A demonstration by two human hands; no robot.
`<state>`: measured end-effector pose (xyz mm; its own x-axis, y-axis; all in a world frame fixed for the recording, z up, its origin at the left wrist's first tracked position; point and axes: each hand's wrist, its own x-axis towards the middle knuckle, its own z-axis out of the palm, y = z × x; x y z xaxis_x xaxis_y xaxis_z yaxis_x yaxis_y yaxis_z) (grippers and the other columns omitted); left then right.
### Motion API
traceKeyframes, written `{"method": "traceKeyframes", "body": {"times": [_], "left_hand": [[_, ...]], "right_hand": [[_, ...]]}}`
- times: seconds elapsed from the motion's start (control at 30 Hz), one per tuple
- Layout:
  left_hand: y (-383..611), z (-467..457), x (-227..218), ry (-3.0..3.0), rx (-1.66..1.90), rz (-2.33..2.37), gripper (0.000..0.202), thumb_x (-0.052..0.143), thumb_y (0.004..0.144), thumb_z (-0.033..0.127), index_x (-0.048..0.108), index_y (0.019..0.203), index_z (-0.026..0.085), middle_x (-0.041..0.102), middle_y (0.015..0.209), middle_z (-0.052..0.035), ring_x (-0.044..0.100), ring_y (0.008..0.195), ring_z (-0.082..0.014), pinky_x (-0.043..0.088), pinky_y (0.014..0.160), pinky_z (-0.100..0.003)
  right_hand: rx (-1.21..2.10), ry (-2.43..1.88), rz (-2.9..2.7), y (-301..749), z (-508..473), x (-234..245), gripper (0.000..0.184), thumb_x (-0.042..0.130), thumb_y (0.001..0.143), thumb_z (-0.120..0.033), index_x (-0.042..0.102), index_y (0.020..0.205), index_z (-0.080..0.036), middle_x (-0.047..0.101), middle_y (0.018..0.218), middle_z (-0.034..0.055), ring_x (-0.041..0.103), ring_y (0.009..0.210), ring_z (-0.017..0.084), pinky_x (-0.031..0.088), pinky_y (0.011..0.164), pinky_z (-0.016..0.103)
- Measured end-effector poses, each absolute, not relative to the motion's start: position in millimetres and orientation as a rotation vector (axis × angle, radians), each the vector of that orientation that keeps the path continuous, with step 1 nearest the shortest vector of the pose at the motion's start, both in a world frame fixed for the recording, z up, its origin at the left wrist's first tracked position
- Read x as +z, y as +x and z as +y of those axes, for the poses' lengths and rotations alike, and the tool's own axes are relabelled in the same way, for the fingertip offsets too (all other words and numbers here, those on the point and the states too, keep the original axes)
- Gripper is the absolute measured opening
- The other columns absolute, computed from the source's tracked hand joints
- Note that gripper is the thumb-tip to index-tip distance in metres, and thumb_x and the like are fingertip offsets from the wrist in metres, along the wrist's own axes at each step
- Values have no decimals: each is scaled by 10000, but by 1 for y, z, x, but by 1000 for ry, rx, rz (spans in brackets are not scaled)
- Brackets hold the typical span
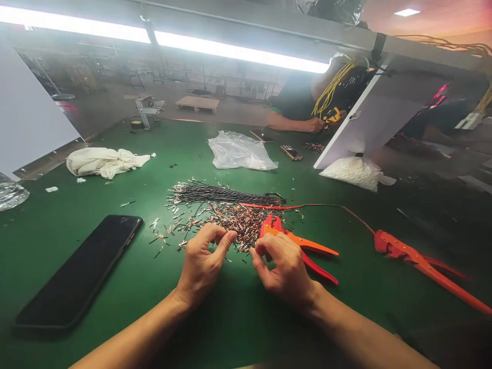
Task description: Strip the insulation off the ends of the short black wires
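While two hands are poised over the near middle of the green table [77, 205], the count stands thus. Hands, own: two. Left hand [203, 260]: thumb and forefinger brought together, other fingers curled; cannot tell whether anything is grasped. Right hand [283, 264]: fingers bent in towards the thumb, just beside the near pliers; its grasp, likewise, cannot be told.

Pliers: two, red and orange; one [313, 245] right of the scraps, one [415, 256] farther right. Red wire [307, 205]: one, running from the scraps to the right-hand pliers. Phones: three; one large [79, 277], near left, and two small [261, 136] [291, 152], far. Bags: two; one clear [240, 151], one filled with white matter [351, 171]. Cloth [103, 161]: one, off-white, crumpled, far left.

Wires [230, 195]: one bundle, too many to count, just beyond the hands; thin, black, roughly parallel, pale tips at left. Scraps [242, 220]: one heap, uncounted, copper, black and silvery, touching the bundle's near side.

Hidden or unclear: part of the near pliers behind the right hand; the other pair cut off at the right edge; a co-worker's arm [292, 122], far right, the face out of sight.
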<state>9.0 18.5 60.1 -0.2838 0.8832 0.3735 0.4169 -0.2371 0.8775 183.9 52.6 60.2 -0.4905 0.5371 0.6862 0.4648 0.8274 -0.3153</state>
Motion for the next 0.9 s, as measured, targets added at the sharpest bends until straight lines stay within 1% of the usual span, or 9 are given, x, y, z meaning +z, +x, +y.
{"method": "traceKeyframes", "body": {"times": [0.13, 0.23, 0.4, 0.53, 0.6, 0.67, 0.73, 0.8, 0.9], "left_hand": [[7, 18, 61, 1437, 1513, 1605, 272, 634, 829, 325, 579, 604, 183, 524, 568, 43, 465, 559, -100, 383, 582, -221], [6, 20, 60, 1330, 1501, 1582, 294, 637, 829, 348, 573, 595, 180, 533, 556, 42, 463, 549, -96, 379, 581, -221], [5, 25, 56, 1136, 1489, 1487, 306, 653, 815, 415, 613, 633, 173, 625, 591, 17, 510, 553, -101, 417, 599, -231], [4, 27, 56, 947, 1518, 1426, 287, 680, 786, 444, 666, 788, 158, 705, 703, -24, 584, 605, -118, 461, 634, -248], [3, 27, 58, 871, 1528, 1396, 327, 700, 761, 449, 662, 890, 150, 730, 730, -43, 617, 617, -132, 477, 645, -262], [4, 27, 61, 829, 1534, 1368, 355, 721, 740, 442, 640, 926, 150, 738, 710, -47, 636, 612, -139, 489, 668, -276], [5, 26, 64, 818, 1536, 1349, 337, 733, 731, 434, 619, 882, 155, 739, 693, -49, 640, 600, -137, 494, 691, -285], [6, 24, 66, 830, 1535, 1345, 312, 730, 735, 433, 605, 813, 157, 740, 698, -55, 638, 602, -137, 495, 705, -291], [5, 22, 67, 881, 1542, 1371, 295, 721, 746, 434, 614, 730, 159, 720, 680, -42, 632, 640, -143, 479, 711, -285]], "right_hand": [[104, -794, -2161, 186, 57, 62, 121, 536, 901, -201, 515, 782, -203, 574, 635, -14, 506, 572, 142, 387, 595, 273], [87, -904, -2155, 195, 69, 72, 139, 512, 921, -205, 528, 783, -193, 588, 672, 6, 528, 611, 158, 392, 623, 289], [62, -1191, -2429, 235, 80, 100, 104, 542, 914, -255, 562, 835, -192, 615, 808, 38, 572, 744, 214, 415, 679, 334], [229, -1315, -2684, 278, 70, 100, 266, 568, 917, -422, 565, 1050, -192, 617, 1011, 75, 583, 929, 255, 470, 815, 393], [235, -1360, -2701, 292, 63, 90, 344, 576, 905, -476, 548, 1095, -190, 615, 1057, 93, 583, 950, 272, 482, 828, 421], [169, -1366, -2679, 299, 60, 79, 426, 571, 904, -490, 497, 1201, -194, 600, 1156, 116, 580, 1020, 288, 483, 857, 436], [57, -1395, -2666, 300, 61, 70, 484, 573, 901, -486, 455, 1261, -186, 601, 1186, 134, 586, 1047, 309, 484, 863, 456], [-23, -1467, -2658, 299, 64, 65, 532, 594, 880, -488, 438, 1278, -172, 623, 1147, 148, 607, 1019, 331, 490, 843, 471], [62, -1564, -2650, 299, 68, 65, 524, 624, 845, -489, 439, 1232, -187, 643, 1071, 133, 643, 943, 321, 511, 771, 426]]}}
